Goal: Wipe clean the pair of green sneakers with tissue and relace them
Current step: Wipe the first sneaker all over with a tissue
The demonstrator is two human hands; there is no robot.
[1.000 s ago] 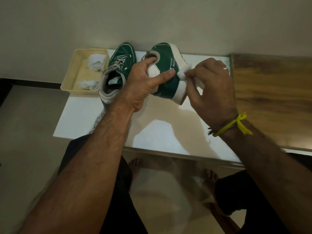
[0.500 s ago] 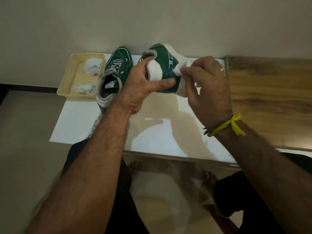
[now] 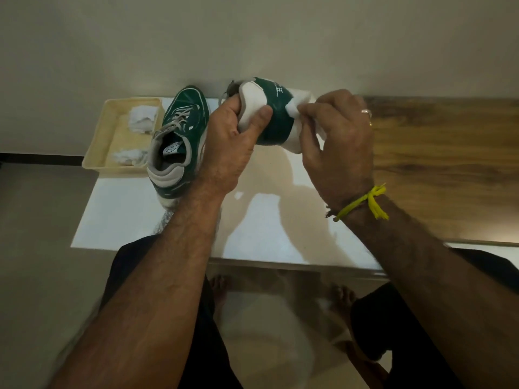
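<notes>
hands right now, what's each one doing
Left hand: grips the held sneaker at its heel.
Right hand: pinches a tissue against that sneaker.

We see our left hand point(image 3: 230, 136) gripping the heel of 1 green sneaker point(image 3: 273, 119), held on its side above the white table point(image 3: 134, 217), thumb pressed on the white heel patch. Our right hand point(image 3: 337, 144) pinches a white tissue point(image 3: 292, 109) against the sneaker's side. The other sneaker point(image 3: 179, 141), laced, stands on the table just beside a cream tray point(image 3: 97, 155) holding 2 crumpled tissues point(image 3: 141, 119). A yellow thread point(image 3: 365, 202) circles our right wrist.
</notes>
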